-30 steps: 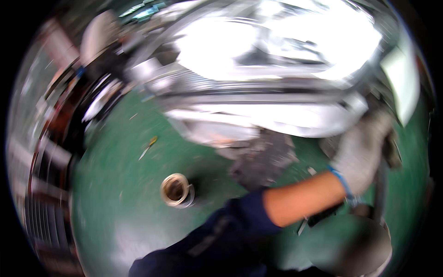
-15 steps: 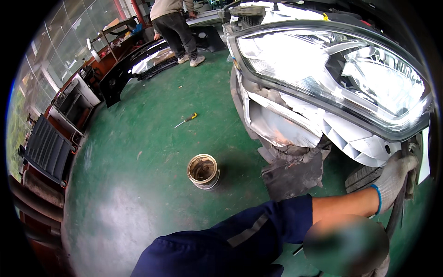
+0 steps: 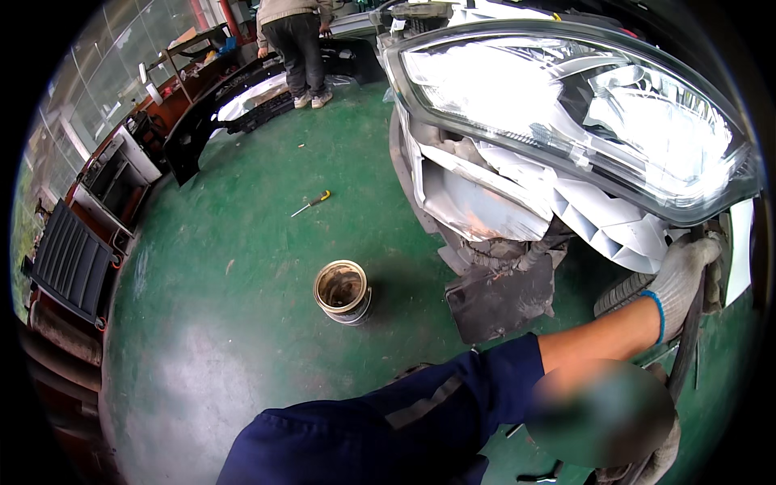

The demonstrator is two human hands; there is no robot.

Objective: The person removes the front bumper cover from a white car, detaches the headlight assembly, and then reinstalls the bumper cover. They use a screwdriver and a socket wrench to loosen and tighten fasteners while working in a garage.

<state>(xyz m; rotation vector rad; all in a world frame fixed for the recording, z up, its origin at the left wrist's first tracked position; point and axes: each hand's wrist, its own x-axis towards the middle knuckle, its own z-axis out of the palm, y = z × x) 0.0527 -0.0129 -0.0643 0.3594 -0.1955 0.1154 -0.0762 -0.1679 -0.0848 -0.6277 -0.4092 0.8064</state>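
My left hand, in a pale knitted glove with a blue cuff, reaches across to the right below the outer corner of a large car headlight. Its fingers are closed around the upper part of a long dark strip, beside a white body panel. Lower down, my right hand, also gloved, is wrapped round the same strip near the picture's lower edge. A blurred round patch hides part of that hand and what lies left of it. Behind my left wrist shows a tyre.
An open tin stands on the green floor, with a yellow-handled screwdriver beyond it. A dark flap hangs under the car front. Near the bottom lies a black tool. Another person stands by a black bumper.
The view has shifted slightly, so the tin, screwdriver and headlight sit further left and higher. A black tool shows at the bottom. The other person's feet are closer together. Both my hands keep their hold.
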